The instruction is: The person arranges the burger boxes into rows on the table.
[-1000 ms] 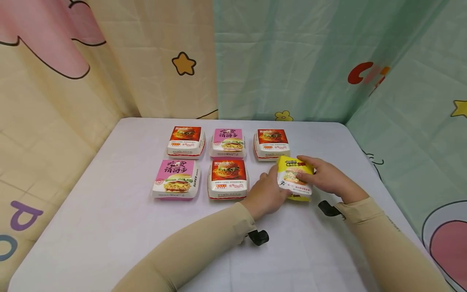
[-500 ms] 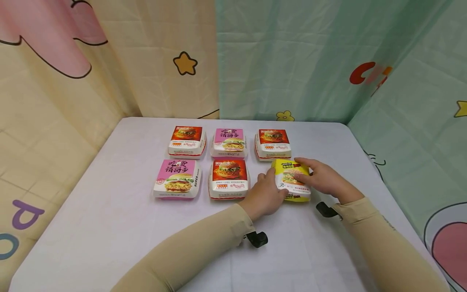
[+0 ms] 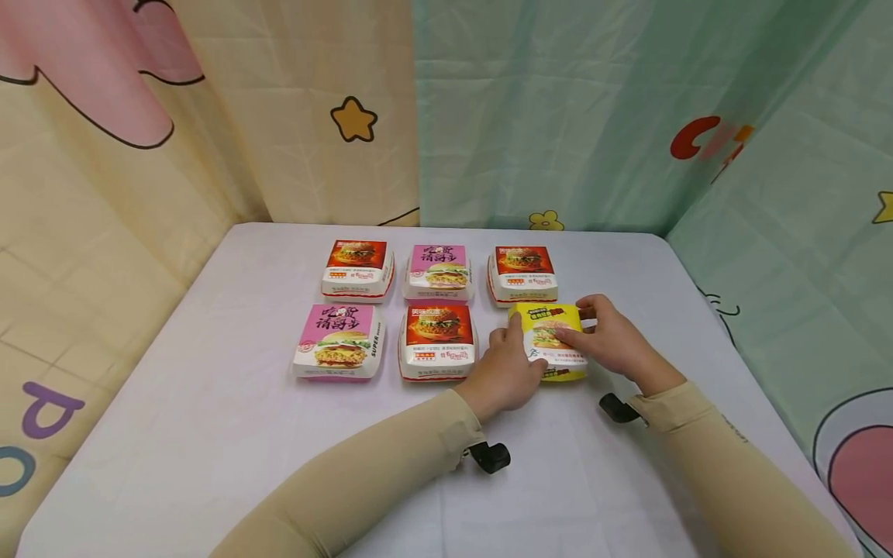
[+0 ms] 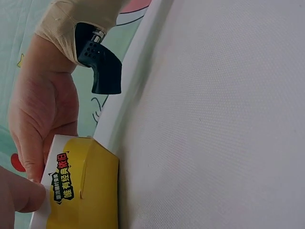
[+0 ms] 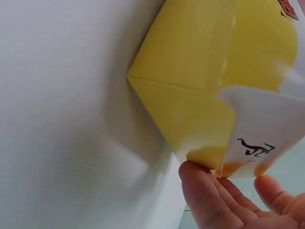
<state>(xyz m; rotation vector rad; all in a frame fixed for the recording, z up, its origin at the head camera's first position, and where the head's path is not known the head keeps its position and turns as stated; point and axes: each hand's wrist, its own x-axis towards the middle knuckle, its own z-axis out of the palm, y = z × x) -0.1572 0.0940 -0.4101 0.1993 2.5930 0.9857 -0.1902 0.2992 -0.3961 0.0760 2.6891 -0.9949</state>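
In the head view a yellow-and-white burger box (image 3: 554, 341) stands at the right end of the front row. My left hand (image 3: 504, 370) grips its left side, with the thumb at the front edge. From the right, my right hand (image 3: 617, 341) holds it with the thumb on the lid and the fingers at the far right side. The right wrist view shows fingertips (image 5: 198, 171) touching the lower edge of the box's side wall. In the left wrist view the base of the yellow burger box (image 4: 102, 191) is right at the white tabletop.
Left of it are a red-and-white burger box (image 3: 437, 341) and a pink one (image 3: 338, 341). Behind them runs a row of a red box (image 3: 357, 271), a pink box (image 3: 438, 273) and another red box (image 3: 522, 275). Patterned curtains (image 3: 530, 116) stand beyond the white table (image 3: 230, 442).
The yellow burger box has moved left, closer to the red box in the front row, and stands straighter. My right hand has moved left with it; the left hand has barely moved.
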